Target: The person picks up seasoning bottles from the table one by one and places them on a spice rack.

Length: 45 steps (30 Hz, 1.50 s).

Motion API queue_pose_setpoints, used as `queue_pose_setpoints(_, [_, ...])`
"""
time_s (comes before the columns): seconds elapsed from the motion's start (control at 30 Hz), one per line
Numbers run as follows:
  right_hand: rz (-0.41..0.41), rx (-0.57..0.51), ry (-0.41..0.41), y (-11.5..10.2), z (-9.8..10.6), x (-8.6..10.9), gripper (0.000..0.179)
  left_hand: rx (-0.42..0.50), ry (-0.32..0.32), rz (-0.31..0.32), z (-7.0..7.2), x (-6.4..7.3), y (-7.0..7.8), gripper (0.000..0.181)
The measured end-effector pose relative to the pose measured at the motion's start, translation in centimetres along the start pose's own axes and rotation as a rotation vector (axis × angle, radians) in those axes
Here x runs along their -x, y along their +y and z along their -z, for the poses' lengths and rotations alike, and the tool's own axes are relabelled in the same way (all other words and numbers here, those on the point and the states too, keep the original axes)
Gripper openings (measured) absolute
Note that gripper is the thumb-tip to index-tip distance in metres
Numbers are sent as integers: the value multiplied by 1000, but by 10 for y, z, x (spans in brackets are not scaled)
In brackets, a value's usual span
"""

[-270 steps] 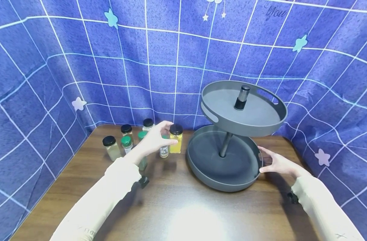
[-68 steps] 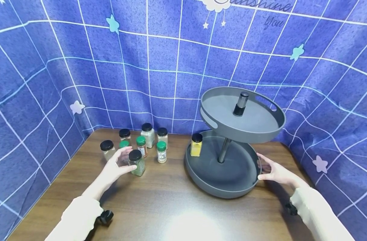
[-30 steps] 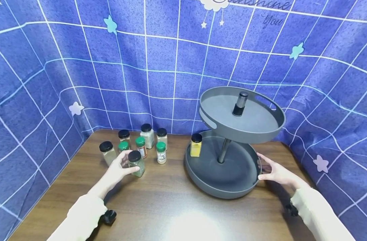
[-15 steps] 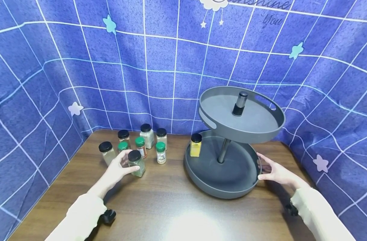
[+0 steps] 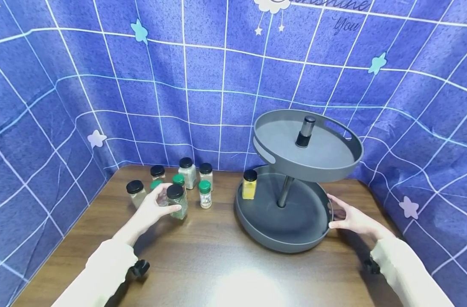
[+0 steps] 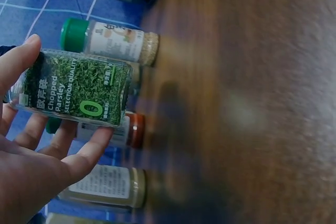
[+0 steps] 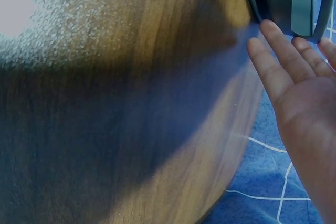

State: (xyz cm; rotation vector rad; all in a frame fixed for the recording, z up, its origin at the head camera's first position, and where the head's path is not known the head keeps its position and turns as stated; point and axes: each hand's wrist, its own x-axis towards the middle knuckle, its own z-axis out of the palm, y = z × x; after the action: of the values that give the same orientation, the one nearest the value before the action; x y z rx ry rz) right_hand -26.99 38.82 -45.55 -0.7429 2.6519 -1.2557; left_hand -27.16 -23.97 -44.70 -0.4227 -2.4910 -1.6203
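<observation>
My left hand (image 5: pixel 152 211) grips a black-capped square jar of chopped parsley (image 5: pixel 182 206), thumb on one side and fingers on the other. In the left wrist view the green flakes and label of the parsley jar (image 6: pixel 84 87) face the camera, above the wood. My right hand (image 5: pixel 352 218) is at the right side of the grey two-tier turntable's lower tray (image 5: pixel 291 228). In the right wrist view its fingers (image 7: pixel 294 69) look extended, tips at the tray's outer wall. A jar of yellow spice (image 5: pixel 249 190) stands inside the lower tray, at its left.
Several spice jars stand left and behind the parsley, including a green-capped shaker (image 5: pixel 205 199), a white-filled jar (image 5: pixel 188 175) and a beige jar (image 5: pixel 136 194). The upper tray (image 5: pixel 327 153) overhangs the lower one. A blue grid cloth (image 5: pixel 202 106) hangs behind the wooden table (image 5: pixel 202 256).
Earlier my left hand held the yellow spice jar on the table; now that jar is in the lower tray. The left hand has since gripped the parsley jar and raised it slightly. Right hand unchanged.
</observation>
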Motion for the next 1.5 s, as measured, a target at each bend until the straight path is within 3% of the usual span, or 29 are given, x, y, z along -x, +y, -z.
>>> queue_pose_setpoints(0.37, [3, -37, -7, -1, 0, -1, 91, 23, -5, -42, 0, -17, 20, 63])
queue_pose_setpoints(0.7, [6, -21, -1, 0, 0, 0, 91, -60, 13, -90, -4, -27, 37, 63])
queue_pose_setpoints(0.93, [-5, -12, -9, -2, 2, -1, 91, -75, -32, -63, -5, -24, 88, 59])
queue_pose_setpoints(0.97, [-10, -12, -7, -2, 1, -1, 91, -61, -42, -58, -6, -25, 90, 58])
queue_pose_setpoints(1.13, [-32, -13, -9, -2, 1, -2, 92, -22, -69, -56, -8, -32, 92, 59])
queue_pose_setpoints(1.37, [-48, -5, -18, -1, 2, -2, 93, -18, -59, -81, -12, -51, 72, 62])
queue_pose_setpoints(1.5, [-67, -16, -17, 0, 2, -2, 94, -50, -49, -84, -17, -56, 73, 64])
